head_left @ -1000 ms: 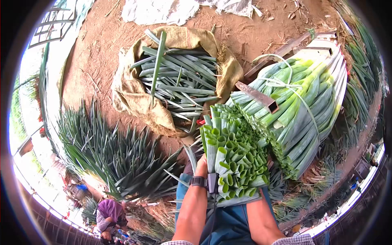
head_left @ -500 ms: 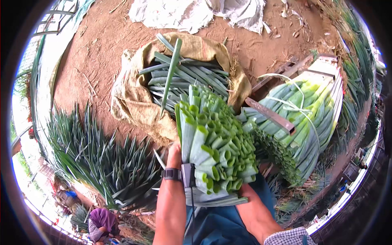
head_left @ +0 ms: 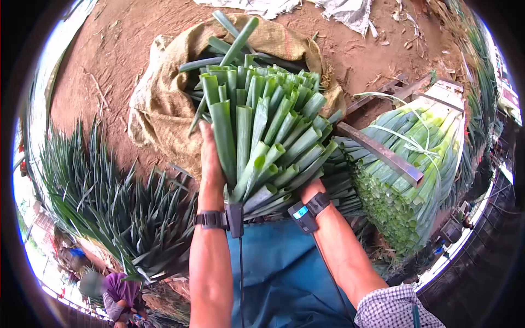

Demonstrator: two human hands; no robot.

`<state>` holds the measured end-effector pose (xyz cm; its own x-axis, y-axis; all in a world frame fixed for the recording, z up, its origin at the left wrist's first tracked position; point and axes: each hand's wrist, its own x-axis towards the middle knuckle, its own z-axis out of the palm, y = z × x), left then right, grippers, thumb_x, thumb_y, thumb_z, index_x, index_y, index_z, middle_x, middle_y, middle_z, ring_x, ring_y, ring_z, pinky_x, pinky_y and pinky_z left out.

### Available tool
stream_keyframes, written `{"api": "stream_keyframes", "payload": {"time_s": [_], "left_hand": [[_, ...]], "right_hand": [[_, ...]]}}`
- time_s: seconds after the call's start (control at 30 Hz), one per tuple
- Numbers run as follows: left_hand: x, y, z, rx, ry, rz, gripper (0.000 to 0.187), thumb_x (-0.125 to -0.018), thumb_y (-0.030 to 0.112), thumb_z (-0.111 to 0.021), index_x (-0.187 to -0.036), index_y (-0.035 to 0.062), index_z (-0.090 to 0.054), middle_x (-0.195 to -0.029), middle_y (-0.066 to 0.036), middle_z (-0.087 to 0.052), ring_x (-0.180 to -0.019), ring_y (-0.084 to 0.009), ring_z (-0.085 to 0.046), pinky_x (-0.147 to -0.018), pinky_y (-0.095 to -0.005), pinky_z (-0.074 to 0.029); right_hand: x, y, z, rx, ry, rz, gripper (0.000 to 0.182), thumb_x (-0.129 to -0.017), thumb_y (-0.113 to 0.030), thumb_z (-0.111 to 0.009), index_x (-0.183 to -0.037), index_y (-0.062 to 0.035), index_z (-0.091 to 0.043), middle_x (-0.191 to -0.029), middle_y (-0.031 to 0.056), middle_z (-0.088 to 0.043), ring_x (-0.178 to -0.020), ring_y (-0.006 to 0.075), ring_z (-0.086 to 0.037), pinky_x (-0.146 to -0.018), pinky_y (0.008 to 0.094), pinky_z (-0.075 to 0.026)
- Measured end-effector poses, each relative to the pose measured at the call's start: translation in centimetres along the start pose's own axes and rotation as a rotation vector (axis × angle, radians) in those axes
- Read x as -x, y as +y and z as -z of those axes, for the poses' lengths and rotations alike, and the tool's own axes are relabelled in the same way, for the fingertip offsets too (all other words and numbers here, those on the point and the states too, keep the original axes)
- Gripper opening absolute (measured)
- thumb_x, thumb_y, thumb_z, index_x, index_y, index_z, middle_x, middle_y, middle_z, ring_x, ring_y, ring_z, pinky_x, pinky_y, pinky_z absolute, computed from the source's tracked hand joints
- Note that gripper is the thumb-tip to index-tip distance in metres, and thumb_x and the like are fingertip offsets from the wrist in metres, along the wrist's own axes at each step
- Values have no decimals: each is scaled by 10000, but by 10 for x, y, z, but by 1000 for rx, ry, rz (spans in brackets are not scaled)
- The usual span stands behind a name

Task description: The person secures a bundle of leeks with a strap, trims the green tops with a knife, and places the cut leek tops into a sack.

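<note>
I hold a thick bundle of trimmed leeks [head_left: 262, 131] between both hands, its cut green ends pointing away from me over a burlap sack. My left hand [head_left: 209, 158] lies flat along the bundle's left side. My right hand [head_left: 307, 189] is under its right side, mostly hidden by the stalks. Both wrists wear black bands. The burlap sack [head_left: 158, 104] lies open on the dirt with several cut leek tops [head_left: 229, 38] in it.
A large tied bundle of leeks [head_left: 415, 158] rests on a metal frame [head_left: 383, 153] to the right. Loose leek leaves [head_left: 115, 208] are heaped on the left. A person in purple [head_left: 120, 290] crouches at lower left. White sheets [head_left: 339, 11] lie at the top.
I have raised the bundle and swung it forward and left, from facing me end-on to lying lengthwise over the sack. Both hands moved up with it.
</note>
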<state>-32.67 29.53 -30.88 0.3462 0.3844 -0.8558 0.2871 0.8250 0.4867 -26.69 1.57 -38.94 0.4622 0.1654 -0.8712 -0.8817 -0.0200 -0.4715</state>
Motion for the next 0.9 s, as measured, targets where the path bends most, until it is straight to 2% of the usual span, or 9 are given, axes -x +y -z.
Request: {"api": "stream_keyframes", "payload": {"time_s": [0.03, 0.17, 0.23, 0.3, 0.47, 0.63, 0.73, 0.83, 0.9], "left_hand": [[-4, -15, 19, 156, -136, -16, 794, -1009, 662, -230, -1514, 61, -347, -1451, -111, -484, -1286, -225, -485, -1117, -372, -343], [43, -6, 0, -362, -279, -243, 1144, -806, 543, -751, -1553, -21, -93, -1541, -224, -327, -1408, -298, -352, -1178, -405, -258], [58, -37, -19, -771, -88, -591, 1244, -677, 387, -884, -1538, -56, -102, -1547, -280, -269, -1442, -352, -284, -1184, -440, -252], [51, -51, -42, -959, 97, -517, 1323, -621, 380, -912, -1510, -110, -63, -1543, -335, -205, -1456, -423, -216, -1203, -446, -208], [9, -80, -74, -1032, 327, -555, 1214, -677, 391, -879, -1479, -122, -126, -1403, -365, -347, -1286, -505, -387, -1100, -503, -339], [-15, -98, -98, -1287, 412, -368, 1192, -587, 301, -909, -1481, -64, -210, -1342, -208, -390, -1171, -376, -471, -859, -482, -527], [-35, -121, -88, -1389, 396, -445, 823, -806, 162, -683, -1477, -51, -257, -1298, -184, -423, -1089, -346, -511, -769, -445, -545], [-36, -119, -76, -1250, 234, -386, 751, -873, 138, -588, -1503, -40, -219, -1388, -225, -369, -1180, -399, -457, -874, -513, -491], [-38, -110, -66, -1131, 135, -310, 750, -889, 129, -572, -1515, -35, -193, -1442, -248, -327, -1247, -435, -412, -943, -547, -450]], "right_hand": [[-3, -3, -6, -18, -10, 3, 549, -1023, -488, -430, -1416, -106, -455, -1323, 58, -553, -1198, 227, -528, -1052, 399, -423], [-8, -15, -28, -126, -55, 38, 553, -1023, -492, -427, -1424, -112, -448, -1337, 57, -548, -1214, 229, -525, -1065, 404, -419], [-4, -17, -36, -193, -84, 47, 555, -1023, -494, -426, -1429, -115, -445, -1345, 57, -545, -1222, 230, -524, -1072, 406, -417], [3, -25, -47, -261, -111, 61, 557, -1024, -496, -424, -1433, -118, -441, -1352, 56, -543, -1230, 231, -522, -1078, 408, -415], [25, -53, -62, -476, -167, 127, 563, -1024, -501, -420, -1444, -126, -432, -1370, 55, -536, -1250, 233, -519, -1094, 414, -410], [17, -45, -56, -123, -217, 204, 549, -1055, -489, -383, -1427, -87, -432, -1308, 40, -555, -1158, 153, -544, -1006, 331, -462], [-5, -53, -72, 279, -171, 283, 436, -993, -392, -605, -1231, -30, -554, -1050, 28, -634, -838, 97, -585, -741, 284, -505], [-29, -61, -108, 529, -39, 331, 367, -955, -386, -663, -973, -20, -694, -911, 10, -663, -778, 124, -575, -683, 328, -487], [-56, -50, -99, 447, -112, 199, 369, -971, -381, -607, -1076, -29, -645, -1009, 15, -623, -873, 146, -552, -763, 355, -463]]}}
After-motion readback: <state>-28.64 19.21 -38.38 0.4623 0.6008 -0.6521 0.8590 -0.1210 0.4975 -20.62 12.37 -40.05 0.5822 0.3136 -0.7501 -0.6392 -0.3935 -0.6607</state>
